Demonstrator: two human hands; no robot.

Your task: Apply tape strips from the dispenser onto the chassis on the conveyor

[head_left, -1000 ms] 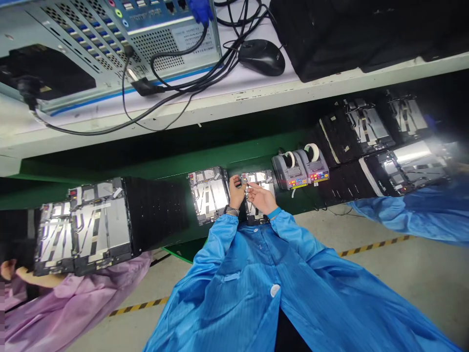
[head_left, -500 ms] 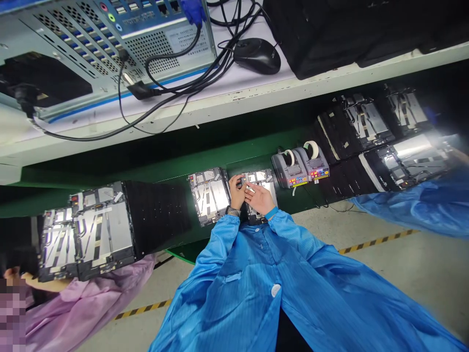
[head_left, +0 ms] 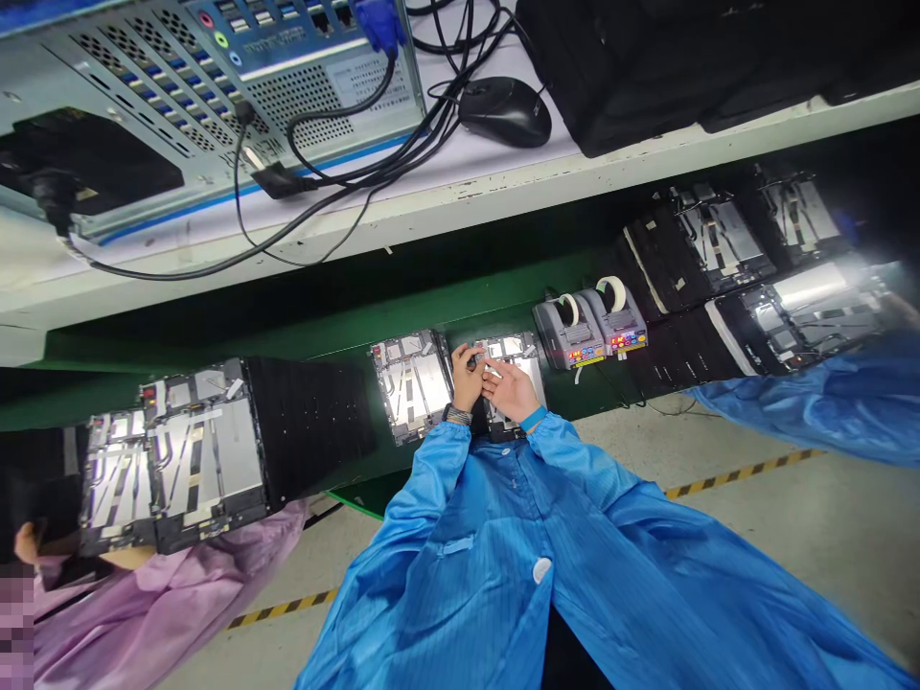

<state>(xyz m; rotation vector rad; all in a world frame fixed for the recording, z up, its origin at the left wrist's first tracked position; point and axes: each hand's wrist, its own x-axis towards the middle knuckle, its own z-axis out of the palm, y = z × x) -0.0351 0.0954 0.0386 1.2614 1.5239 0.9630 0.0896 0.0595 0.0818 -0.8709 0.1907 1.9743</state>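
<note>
My left hand [head_left: 467, 379] pinches a small dark part [head_left: 472, 360] above the left edge of an open metal device chassis [head_left: 514, 353]. My right hand [head_left: 509, 390] lies close beside it, its fingertips reaching toward that part over the same chassis. My hands hide the chassis's lower half. A second chassis [head_left: 411, 386] with silver foil and taped strips sits just left of my left hand. Both chassis rest on a green conveyor belt [head_left: 460, 311].
Two grey tape dispensers [head_left: 589, 326] stand right of my hands. Further chassis and black panels [head_left: 309, 426] line the belt. Above it runs a white shelf [head_left: 460, 196] holding a computer case [head_left: 216, 81] and mouse [head_left: 504, 111]. Co-workers' pink [head_left: 165, 613] and blue [head_left: 805, 417] sleeves show.
My hands stay over the same chassis, with only small finger shifts around the dark part. The whole view has drifted slightly, and the pink-sleeved co-worker's hand has moved at the lower left.
</note>
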